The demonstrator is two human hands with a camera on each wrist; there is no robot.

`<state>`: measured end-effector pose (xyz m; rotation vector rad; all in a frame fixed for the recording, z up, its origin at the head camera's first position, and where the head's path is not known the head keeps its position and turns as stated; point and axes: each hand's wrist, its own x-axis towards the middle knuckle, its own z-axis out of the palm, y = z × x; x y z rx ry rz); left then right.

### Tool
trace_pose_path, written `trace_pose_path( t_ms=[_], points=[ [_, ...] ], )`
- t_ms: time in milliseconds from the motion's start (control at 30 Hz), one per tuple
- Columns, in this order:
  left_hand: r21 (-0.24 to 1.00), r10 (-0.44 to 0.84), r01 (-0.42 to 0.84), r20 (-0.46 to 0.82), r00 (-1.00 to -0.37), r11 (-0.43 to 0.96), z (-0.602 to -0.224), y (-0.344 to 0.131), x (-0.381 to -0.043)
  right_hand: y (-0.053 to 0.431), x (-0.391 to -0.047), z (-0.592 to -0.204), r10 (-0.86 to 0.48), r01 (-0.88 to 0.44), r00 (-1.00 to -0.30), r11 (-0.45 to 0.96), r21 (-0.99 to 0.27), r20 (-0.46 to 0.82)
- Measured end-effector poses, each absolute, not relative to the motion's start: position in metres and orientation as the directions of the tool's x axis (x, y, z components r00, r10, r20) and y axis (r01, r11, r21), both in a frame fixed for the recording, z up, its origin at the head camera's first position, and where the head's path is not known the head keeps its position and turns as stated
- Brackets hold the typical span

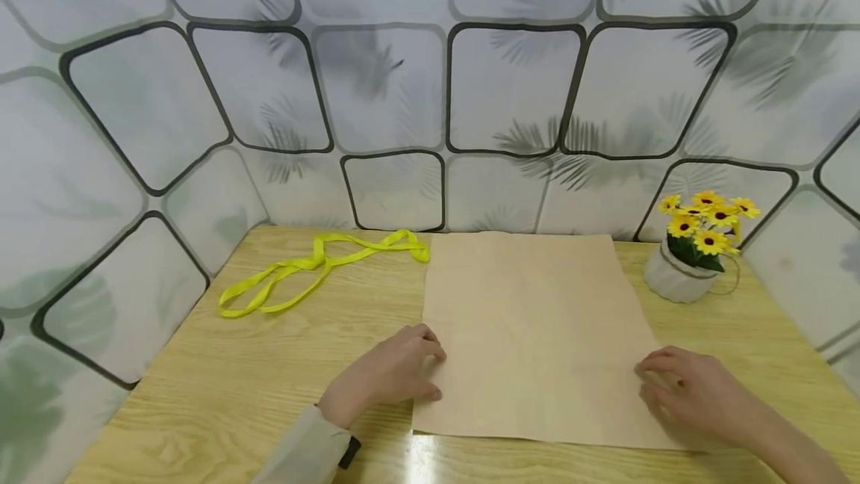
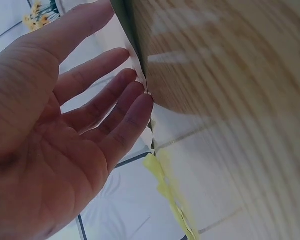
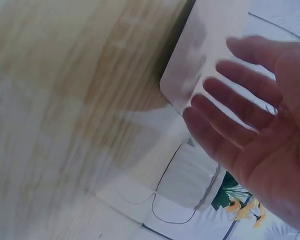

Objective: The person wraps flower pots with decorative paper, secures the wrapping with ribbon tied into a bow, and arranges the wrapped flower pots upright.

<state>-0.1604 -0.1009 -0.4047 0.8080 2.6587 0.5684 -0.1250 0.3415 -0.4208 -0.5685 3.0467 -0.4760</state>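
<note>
A large sheet of light brown paper point(image 1: 537, 342) lies flat on the wooden table. At its left edge, near the front corner, my left hand point(image 1: 390, 368) rests with fingers loosely bent and fingertips on the sheet. My right hand point(image 1: 702, 394) is at the opposite edge, its fingertips at or just over the paper. In the left wrist view the left hand's fingers point(image 2: 97, 102) are spread and slightly bent along the paper's edge. The right wrist view has the right hand's fingers point(image 3: 240, 97) extended beside the sheet, gripping nothing. Whether they touch it is unclear.
A tangled yellow ribbon point(image 1: 319, 251) lies at the back left of the wooden table point(image 1: 269, 387). At the back right stands a white pot point(image 1: 675, 275) of yellow artificial-looking flowers point(image 1: 711, 241). A patterned wall point(image 1: 504, 88) borders the back and sides.
</note>
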Motion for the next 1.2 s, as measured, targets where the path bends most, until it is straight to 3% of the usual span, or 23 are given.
trace_pose_path(
  t_ms=[133, 300, 433, 600, 967, 1200],
  points=[
    [0.47, 0.588, 0.47, -0.139, -0.797, 0.747, -0.404, -0.104, -0.16, 0.348, -0.131, -0.41, -0.149, -0.185, -0.98, 0.923, -0.337, 0.13],
    [0.482, 0.586, 0.461, -0.144, -0.798, 0.746, -0.405, -0.109, -0.158, 0.367, -0.149, -0.403, 0.134, 0.004, -0.955, 0.899, -0.438, 0.265],
    [0.483, 0.578, 0.442, -0.175, -0.797, 0.756, -0.406, -0.108, -0.155, 0.38, -0.166, -0.397, 0.279, 0.14, -0.944, 0.824, -0.55, 0.178],
    [0.467, 0.567, 0.438, -0.18, -0.804, 0.768, -0.406, -0.108, -0.153, 0.392, -0.185, -0.394, 0.312, 0.192, -0.946, 0.759, -0.622, 0.09],
    [0.459, 0.58, 0.463, -0.151, -0.8, 0.758, -0.409, -0.106, -0.151, 0.411, -0.209, -0.402, 0.226, 0.201, -0.973, 0.733, -0.649, -0.046],
    [0.439, 0.59, 0.486, -0.134, -0.796, 0.756, -0.408, -0.104, -0.153, 0.416, -0.217, -0.407, 0.231, 0.201, -0.972, 0.698, -0.687, -0.049]
  ],
)
